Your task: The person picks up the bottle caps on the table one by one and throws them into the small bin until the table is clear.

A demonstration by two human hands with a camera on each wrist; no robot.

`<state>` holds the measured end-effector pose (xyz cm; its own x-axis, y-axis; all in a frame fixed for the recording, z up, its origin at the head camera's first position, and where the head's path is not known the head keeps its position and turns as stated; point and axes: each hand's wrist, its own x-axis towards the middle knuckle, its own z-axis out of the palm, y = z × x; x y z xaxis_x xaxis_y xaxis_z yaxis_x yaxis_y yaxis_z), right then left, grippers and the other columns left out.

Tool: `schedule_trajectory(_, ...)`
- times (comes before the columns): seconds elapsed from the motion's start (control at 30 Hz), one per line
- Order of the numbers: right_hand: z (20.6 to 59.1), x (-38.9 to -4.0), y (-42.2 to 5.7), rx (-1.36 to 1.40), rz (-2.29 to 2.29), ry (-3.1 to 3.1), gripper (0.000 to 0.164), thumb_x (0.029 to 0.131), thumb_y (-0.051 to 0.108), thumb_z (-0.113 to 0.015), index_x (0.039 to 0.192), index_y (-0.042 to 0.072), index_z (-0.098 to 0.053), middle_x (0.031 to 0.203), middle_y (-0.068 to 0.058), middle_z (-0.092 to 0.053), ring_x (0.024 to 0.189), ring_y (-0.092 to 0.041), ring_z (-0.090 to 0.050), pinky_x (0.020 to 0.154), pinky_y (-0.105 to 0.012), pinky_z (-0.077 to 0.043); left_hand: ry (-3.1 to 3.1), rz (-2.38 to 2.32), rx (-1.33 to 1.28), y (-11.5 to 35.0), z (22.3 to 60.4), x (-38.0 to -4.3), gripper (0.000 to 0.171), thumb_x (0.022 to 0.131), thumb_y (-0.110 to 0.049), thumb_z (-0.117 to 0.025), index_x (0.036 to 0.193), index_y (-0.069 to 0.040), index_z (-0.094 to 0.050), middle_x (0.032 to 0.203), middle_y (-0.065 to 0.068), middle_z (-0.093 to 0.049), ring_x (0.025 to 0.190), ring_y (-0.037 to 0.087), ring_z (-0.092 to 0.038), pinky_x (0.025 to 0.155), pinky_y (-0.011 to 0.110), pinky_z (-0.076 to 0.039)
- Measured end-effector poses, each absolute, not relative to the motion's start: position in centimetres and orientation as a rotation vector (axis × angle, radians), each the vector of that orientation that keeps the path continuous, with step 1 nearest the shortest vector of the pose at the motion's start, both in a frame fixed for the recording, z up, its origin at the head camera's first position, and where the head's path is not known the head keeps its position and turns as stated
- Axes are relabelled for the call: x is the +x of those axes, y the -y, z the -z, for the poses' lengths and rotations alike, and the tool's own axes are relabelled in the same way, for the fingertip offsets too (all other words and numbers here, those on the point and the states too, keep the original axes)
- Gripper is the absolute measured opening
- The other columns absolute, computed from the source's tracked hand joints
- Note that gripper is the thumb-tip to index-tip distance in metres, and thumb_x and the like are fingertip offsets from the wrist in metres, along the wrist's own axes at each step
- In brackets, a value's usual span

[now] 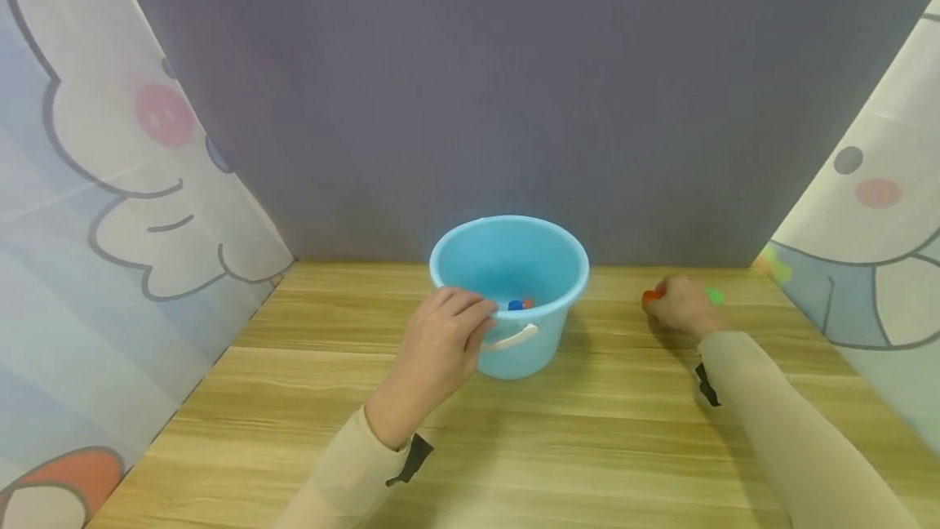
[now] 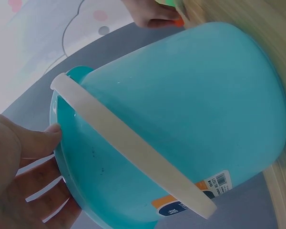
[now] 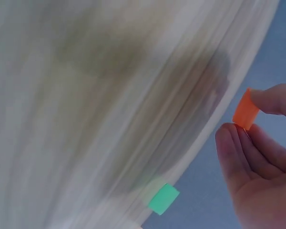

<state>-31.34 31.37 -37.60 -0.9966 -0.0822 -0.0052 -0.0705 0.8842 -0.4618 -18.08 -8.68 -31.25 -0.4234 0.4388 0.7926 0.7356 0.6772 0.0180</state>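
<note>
A light blue bucket [image 1: 514,349] with a white handle [image 2: 128,143] stands upright on the table. My left hand [image 1: 444,333] holds its near-left rim, the thumb [image 2: 43,140] on the bucket's outer side. Off to the right of the bucket, my right hand [image 1: 683,306] pinches a small orange cylindrical block [image 3: 247,109] between thumb and fingertips. Close by that hand lies a green block [image 3: 163,199], partly hidden behind it in the head view. Inside the bucket a blue block [image 1: 516,305] and an orange-red block [image 1: 528,304] show past the rim.
The wood-grain table [image 1: 279,398] ends at a dark grey panel [image 1: 514,88] behind the bucket. Cartoon-printed sheets [image 1: 95,211] hang along both sides. A printed label [image 2: 190,195] is stuck on the bucket's side.
</note>
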Motion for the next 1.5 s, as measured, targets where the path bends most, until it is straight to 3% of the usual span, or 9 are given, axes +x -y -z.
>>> schedule_trajectory(0.2, 37.3, -30.8, -30.4, -0.140, 0.840, -3.010, 0.045, 0.092, 0.017, -0.069, 0.117, -0.018, -0.057, 0.098, -0.026, -0.068, 0.082, -0.032, -0.066, 0.071, -0.042, -0.057, 2.078, 0.474, -0.897, 8.8, 31.4, -18.1, 0.014, 0.085, -0.004, -0.080, 0.098, -0.006, -0.077, 0.097, 0.003, -0.074, 0.093, 0.024, -0.064, 0.082, 0.036, -0.055)
schedule_trajectory(0.4, 37.0, -30.1, -29.6, -0.156, 0.912, -3.009, 0.051, 0.090, 0.017, -0.073, 0.120, -0.020, -0.054, 0.107, -0.033, -0.063, 0.085, -0.035, -0.066, 0.071, -0.041, -0.058, 2.071, 0.474, -0.897, 8.8, 31.5, -18.1, 0.014, 0.085, -0.003, -0.080, 0.098, -0.007, -0.076, 0.097, 0.003, -0.074, 0.093, 0.023, -0.064, 0.082, 0.036, -0.054)
schedule_trajectory(0.6, 37.2, -29.9, -29.2, -0.197, 0.930, -3.080, 0.053, 0.088, 0.021, -0.076, 0.119, -0.017, -0.059, 0.108, -0.032, -0.065, 0.091, -0.039, -0.065, 0.078, -0.049, -0.056, 2.070, 0.475, -0.901, 8.7, 31.4, -18.1, 0.014, 0.085, -0.003, -0.080, 0.098, -0.007, -0.076, 0.096, 0.003, -0.074, 0.093, 0.023, -0.063, 0.082, 0.036, -0.054)
schedule_trajectory(1.1, 36.8, -28.2, -27.7, -0.195, 1.149, -3.050, 0.047, 0.093, 0.020, -0.070, 0.126, -0.012, -0.060, 0.117, -0.032, -0.064, 0.102, -0.042, -0.064, 0.086, -0.052, -0.056, 2.067, 0.477, -0.902, 8.7, 31.4, -18.2, 0.014, 0.085, -0.003, -0.080, 0.098, -0.007, -0.076, 0.096, 0.003, -0.073, 0.093, 0.023, -0.063, 0.082, 0.036, -0.054)
schedule_trajectory(1.5, 36.8, -27.5, -26.8, -0.157, 1.261, -3.074, 0.046, 0.094, 0.028, -0.072, 0.125, -0.005, -0.065, 0.118, -0.026, -0.067, 0.102, -0.037, -0.065, 0.080, -0.038, -0.053, 2.063, 0.477, -0.903, 8.7, 31.4, -18.1, 0.015, 0.084, -0.003, -0.080, 0.098, -0.006, -0.076, 0.097, 0.003, -0.073, 0.093, 0.023, -0.063, 0.081, 0.036, -0.054)
